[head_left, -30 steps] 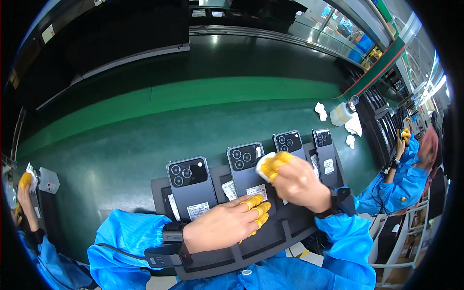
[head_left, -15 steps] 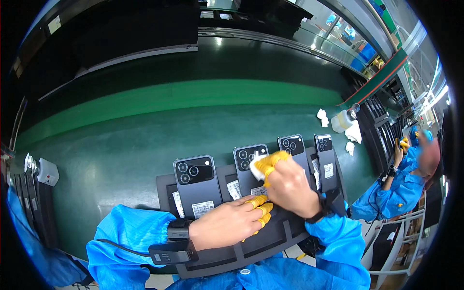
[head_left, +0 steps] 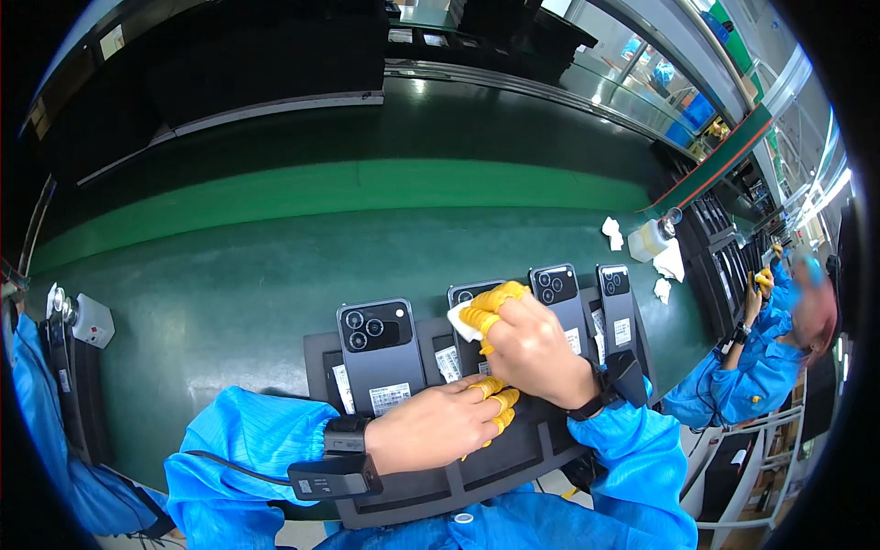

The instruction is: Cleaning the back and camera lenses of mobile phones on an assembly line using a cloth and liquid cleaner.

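Note:
Four dark grey smartphones stand in a row in slots of a black foam tray (head_left: 403,506), camera backs facing me. My right hand (head_left: 527,344), in yellow finger cots, pinches a folded white wipe (head_left: 463,324) against the back of the second phone from the left (head_left: 466,357), covering much of its camera area. Curled around that phone's lower end, my left hand (head_left: 438,423) also wears yellow finger cots. To its left is the leftmost phone (head_left: 380,354), with a white label low on its back. On the right are two more, a phone (head_left: 556,298) and the rightmost phone (head_left: 617,307).
A white dispenser bottle (head_left: 648,240) stands at the right beside crumpled white wipes (head_left: 668,261). Another white bottle (head_left: 93,321) is at the left by stacked black trays (head_left: 78,394). A co-worker in blue (head_left: 733,371) handles something at far right.
My right hand and the wipe have shifted left and slightly down across the phone's camera area. My left hand keeps its place on the phone. The view has tilted slightly.

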Available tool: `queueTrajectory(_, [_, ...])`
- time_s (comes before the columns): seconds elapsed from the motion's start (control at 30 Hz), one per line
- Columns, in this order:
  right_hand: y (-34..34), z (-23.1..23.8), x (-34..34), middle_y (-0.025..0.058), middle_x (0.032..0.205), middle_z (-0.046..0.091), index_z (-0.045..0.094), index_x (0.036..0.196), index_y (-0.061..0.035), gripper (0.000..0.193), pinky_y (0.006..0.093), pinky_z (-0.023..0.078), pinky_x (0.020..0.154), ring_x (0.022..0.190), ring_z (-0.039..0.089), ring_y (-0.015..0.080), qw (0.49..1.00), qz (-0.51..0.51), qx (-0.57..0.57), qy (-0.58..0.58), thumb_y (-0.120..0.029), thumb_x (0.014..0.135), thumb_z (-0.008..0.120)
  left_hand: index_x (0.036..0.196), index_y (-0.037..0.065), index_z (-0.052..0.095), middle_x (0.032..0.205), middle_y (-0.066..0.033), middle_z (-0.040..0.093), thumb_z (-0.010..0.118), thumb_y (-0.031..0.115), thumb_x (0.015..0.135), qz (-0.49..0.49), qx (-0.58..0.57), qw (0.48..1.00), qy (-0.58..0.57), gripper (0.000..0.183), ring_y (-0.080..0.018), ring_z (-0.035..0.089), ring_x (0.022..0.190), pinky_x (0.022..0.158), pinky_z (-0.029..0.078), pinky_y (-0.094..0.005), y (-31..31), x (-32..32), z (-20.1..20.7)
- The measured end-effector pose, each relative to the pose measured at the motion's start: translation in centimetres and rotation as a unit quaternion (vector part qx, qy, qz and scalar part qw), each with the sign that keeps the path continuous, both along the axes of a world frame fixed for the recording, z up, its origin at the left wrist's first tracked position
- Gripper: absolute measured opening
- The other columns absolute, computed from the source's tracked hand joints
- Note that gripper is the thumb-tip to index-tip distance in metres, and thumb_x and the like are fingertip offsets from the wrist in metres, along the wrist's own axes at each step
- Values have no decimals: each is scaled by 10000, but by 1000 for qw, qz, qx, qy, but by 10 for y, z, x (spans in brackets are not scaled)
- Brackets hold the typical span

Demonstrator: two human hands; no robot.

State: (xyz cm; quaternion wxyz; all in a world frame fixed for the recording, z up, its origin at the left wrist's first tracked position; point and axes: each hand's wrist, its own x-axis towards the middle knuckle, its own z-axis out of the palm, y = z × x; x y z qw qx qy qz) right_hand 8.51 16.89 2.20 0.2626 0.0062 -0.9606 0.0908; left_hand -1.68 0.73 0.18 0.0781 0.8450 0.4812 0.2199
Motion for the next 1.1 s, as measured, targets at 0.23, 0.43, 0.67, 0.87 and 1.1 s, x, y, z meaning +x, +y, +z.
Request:
queueTrajectory(0.23, [3,17,0,129,834,617,686,809,25,203,397,546,746,841,622,328,989,111,-76,-55,11,607,677,1003,45,695,1079,-82,623,652,199,814,1,-31,999,-7,248,-242,612,1122,1011,498,-323,-3,-2,5])
queueTrajectory(0.43, [21,36,28,124,881,677,720,872,-12,303,383,552,770,838,650,322,994,22,-59,-93,58,583,664,1192,47,639,1286,-72,610,602,212,883,8,23,1000,13,352,-237,568,1249,1080,466,-338,0,1,1])
queueTrajectory(0.67, [15,10,15,124,930,659,716,861,-7,253,376,556,788,863,644,295,995,93,31,-11,-23,610,688,1222,43,629,1325,-72,597,598,220,892,-19,-28,999,23,375,-240,559,1264,1112,441,-354,1,-1,2])
queueTrajectory(0.87, [36,33,41,123,795,633,692,761,-8,177,403,548,673,747,629,311,997,-1,49,-58,2,585,684,1220,48,633,1309,-75,602,606,214,881,6,12,1000,13,378,-237,572,1243,1115,438,-362,-1,-1,1])
queueTrajectory(1.1, [13,30,1,140,970,669,705,889,9,247,366,552,789,883,642,313,998,63,18,7,17,645,662,1216,47,634,1324,-81,596,607,223,890,-2,3,1000,25,371,-244,568,1252,1119,435,-365,-2,-3,3])
